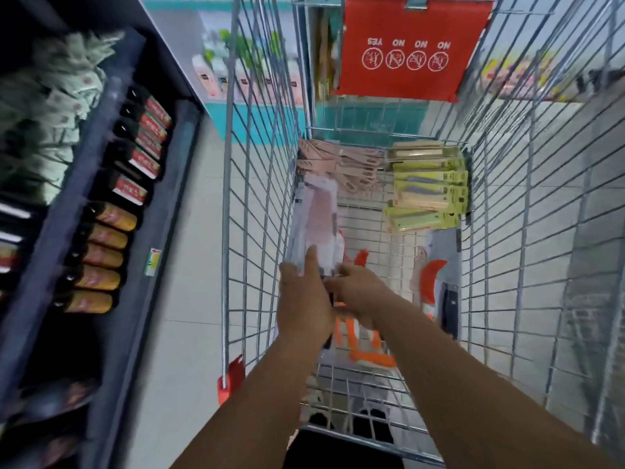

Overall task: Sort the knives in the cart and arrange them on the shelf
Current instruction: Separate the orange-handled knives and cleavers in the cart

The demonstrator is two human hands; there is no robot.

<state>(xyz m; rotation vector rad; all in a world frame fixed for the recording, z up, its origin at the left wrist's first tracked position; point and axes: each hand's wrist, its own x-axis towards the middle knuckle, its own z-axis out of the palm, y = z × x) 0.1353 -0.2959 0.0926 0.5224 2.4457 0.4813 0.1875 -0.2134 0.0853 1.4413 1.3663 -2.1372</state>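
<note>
Head cam only, looking down into a wire shopping cart (260,204). Both arms were reaching in from the bottom of the shot. The left hand (304,299) was wrapped around the lower end of a stack of clear-packaged knives (316,218), with one finger stretched up along the front of the pack. That stack was tilted up against the cart's left wall, pointing away from the camera. The right hand (356,294) was just beside it, touching the bottom of the same stack with its fingers curled in; it looked like a grip, but motion blur made it hard to tell how tight.

Rest of the knives were on the cart floor. A pile of pink knives (341,164) sat at the far left end, and a stack of yellow-green carded knives (427,194) at the far right end. Orange-handled knives (368,346) lay under the forearms, and another carded one with an orange part and a dark blade (439,282) lay along the right wall. A red flap (411,45) with YES/NO icons hung at the cart's far end.

To the left stood the dark shelf (111,184), with rows of red-labelled (145,143) and yellow-labelled packs (101,255) on it.
</note>
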